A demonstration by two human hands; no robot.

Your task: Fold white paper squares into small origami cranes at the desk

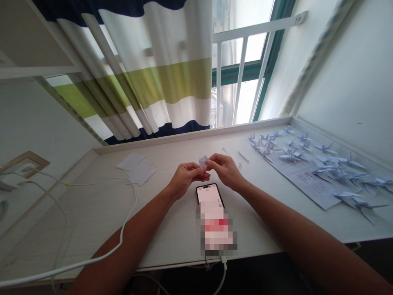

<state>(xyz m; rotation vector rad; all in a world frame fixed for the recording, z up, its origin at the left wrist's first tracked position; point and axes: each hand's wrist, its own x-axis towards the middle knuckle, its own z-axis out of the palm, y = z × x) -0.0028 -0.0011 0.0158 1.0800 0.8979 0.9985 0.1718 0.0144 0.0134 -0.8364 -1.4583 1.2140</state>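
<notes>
Both hands meet above the middle of the counter, a little toward its far edge. The left hand and the right hand each pinch a small folded piece of paper between thumb and fingertips, so both are closed narrowly on it. The paper is held in the air, just above the far end of a phone. It is too small and too folded to tell which way it points or where its long axis runs.

The phone lies flat with its long axis running from the near edge toward the far edge, and a white charging cable plugged into its near end hangs over the near edge.

To the left of the hands, a few blank paper squares lie toward the far edge, with a second white cable looping across the bare surface nearer the left side. Between that cable and the phone the counter is bare.

To the right, a printed sheet lies at an angle, and many folded paper cranes cover it and the far right corner, up against the raised rim. Two thin paper strips lie just beyond the right hand.
</notes>
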